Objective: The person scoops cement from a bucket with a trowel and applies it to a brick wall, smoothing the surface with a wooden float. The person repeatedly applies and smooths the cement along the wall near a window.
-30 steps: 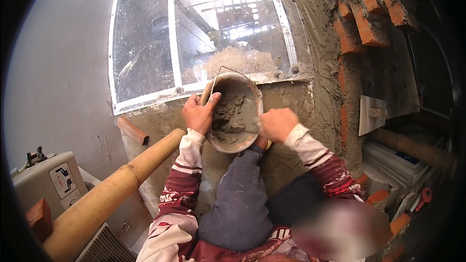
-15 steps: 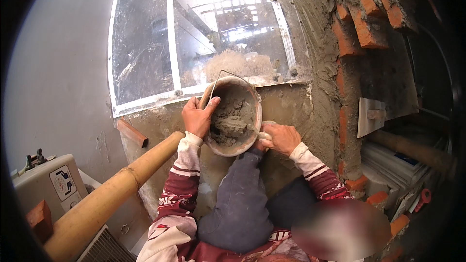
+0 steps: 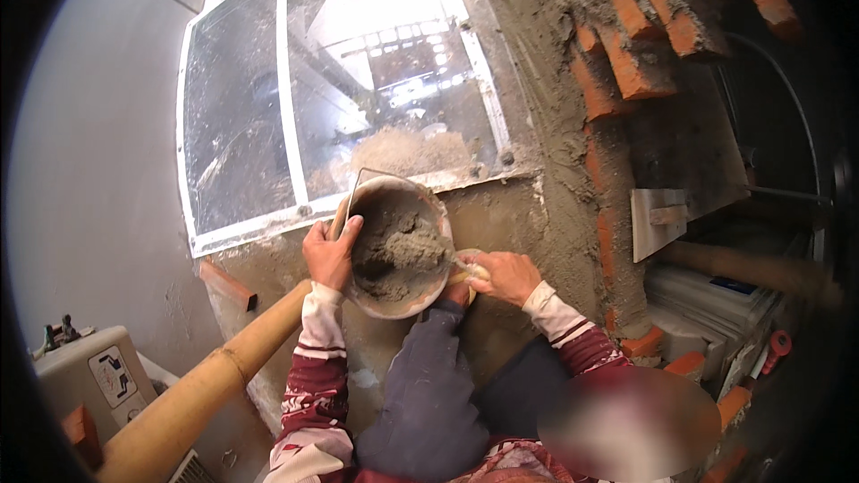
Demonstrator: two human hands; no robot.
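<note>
Mortar pan held up under the window

Left hand (image 3: pixel 329 255) fingers curl over the pan (image 3: pixel 398 246) rim; right hand (image 3: pixel 506 275), just right of the pan, grips a trowel (image 3: pixel 456 261) reaching leftward into the mortar (image 3: pixel 401 250).

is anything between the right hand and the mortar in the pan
Nothing separate blocks it. The right hand sits at the pan rim, gripping a trowel handle whose blade already reaches into the mortar. The left hand grips the opposite rim.

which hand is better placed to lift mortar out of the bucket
Right. The right hand already grips the trowel, its blade in the mortar; the left hand is busy gripping the bucket rim.
</note>
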